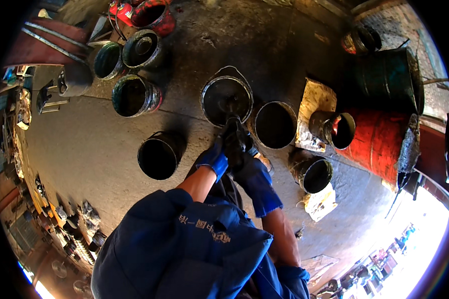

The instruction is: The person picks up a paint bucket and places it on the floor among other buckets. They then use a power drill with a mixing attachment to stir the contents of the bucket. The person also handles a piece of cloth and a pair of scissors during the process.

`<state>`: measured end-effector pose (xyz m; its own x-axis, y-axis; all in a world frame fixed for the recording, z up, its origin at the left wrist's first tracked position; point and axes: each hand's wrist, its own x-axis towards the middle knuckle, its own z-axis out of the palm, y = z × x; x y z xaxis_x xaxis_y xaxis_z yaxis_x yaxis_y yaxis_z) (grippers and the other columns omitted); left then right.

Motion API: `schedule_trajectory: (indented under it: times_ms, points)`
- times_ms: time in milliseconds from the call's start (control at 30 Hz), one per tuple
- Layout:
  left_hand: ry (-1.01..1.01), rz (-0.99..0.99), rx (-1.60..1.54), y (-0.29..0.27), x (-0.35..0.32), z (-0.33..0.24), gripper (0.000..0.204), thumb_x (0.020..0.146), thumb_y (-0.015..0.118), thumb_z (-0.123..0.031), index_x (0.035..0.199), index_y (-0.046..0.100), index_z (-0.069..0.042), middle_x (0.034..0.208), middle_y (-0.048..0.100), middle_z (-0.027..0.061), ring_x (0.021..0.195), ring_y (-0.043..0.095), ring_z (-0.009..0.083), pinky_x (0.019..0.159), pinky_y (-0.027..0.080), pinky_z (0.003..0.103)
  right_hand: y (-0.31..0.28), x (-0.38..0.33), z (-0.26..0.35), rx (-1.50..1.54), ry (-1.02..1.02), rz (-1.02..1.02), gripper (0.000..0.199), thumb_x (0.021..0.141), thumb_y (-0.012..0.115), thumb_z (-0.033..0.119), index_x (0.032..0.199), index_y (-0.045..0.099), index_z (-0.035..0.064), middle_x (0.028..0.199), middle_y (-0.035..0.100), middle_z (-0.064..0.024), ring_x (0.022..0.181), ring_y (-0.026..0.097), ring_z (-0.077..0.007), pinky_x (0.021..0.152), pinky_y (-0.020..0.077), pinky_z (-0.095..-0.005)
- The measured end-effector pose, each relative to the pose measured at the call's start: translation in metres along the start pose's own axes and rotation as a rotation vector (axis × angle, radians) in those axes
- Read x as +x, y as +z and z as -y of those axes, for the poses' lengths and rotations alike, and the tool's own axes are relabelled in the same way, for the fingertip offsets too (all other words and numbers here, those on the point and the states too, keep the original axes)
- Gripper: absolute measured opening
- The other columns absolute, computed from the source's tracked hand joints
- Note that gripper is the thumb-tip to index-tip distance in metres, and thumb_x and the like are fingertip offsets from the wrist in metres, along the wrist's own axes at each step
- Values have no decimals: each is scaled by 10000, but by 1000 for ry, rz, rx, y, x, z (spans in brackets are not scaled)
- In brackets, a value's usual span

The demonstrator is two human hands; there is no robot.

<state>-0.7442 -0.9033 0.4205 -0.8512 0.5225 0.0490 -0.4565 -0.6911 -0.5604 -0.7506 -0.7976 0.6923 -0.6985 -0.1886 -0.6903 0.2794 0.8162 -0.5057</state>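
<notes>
Both my hands wear blue gloves with black stains. My left hand (213,160) is closed round the near left side of a dark, grimy power tool (234,134) that looks like a drill or hand mixer. On its right side, my right hand (253,178) grips the same tool, with fingers partly hidden. The tool points away from me, its front end over a round metal bucket (203,105) with a raised wire handle. Dark contents fill the inside of this bucket, and the tool's tip is hard to make out against them.
A dark bucket (170,144) stands left, another bucket (257,130) close right. Farther left are several stained pails (154,97). At right, cans (318,121) rest by brown sheets (317,97), beside a red drum (374,144) and a dark green drum (384,74). The concrete floor (95,154) is stained.
</notes>
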Motion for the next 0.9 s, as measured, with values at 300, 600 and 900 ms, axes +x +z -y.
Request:
schedule_trajectory:
  times_ms: [300, 600, 900]
  points:
    - [124, -188, 183, 3, 8, 15, 338, 982, 457, -399, 1063, 626, -117, 953, 665, 77, 859, 648, 201, 805, 544, 378, -6, -6, -8, -5, -41, -65, 304, 873, 601, 330, 1078, 630, 107, 990, 671, -229, 953, 636, -411, 788, 514, -477]
    - [58, -156, 186, 10, 6, 24, 398, 957, 454, -440, 1098, 619, -105, 989, 664, 100, 890, 645, 246, 816, 540, 414, -1, -5, -8, -74, 92, 4, 301, 869, 589, 340, 1058, 644, 112, 982, 677, -222, 939, 646, -408, 785, 515, -485]
    - [231, -406, 105, 17, 3, 34, 423, 958, 454, -455, 1136, 602, -101, 1025, 655, 111, 933, 628, 263, 857, 517, 423, -6, -3, -8, -73, 56, 9, 284, 845, 604, 307, 1033, 655, 100, 925, 685, -218, 906, 658, -399, 762, 519, -476]
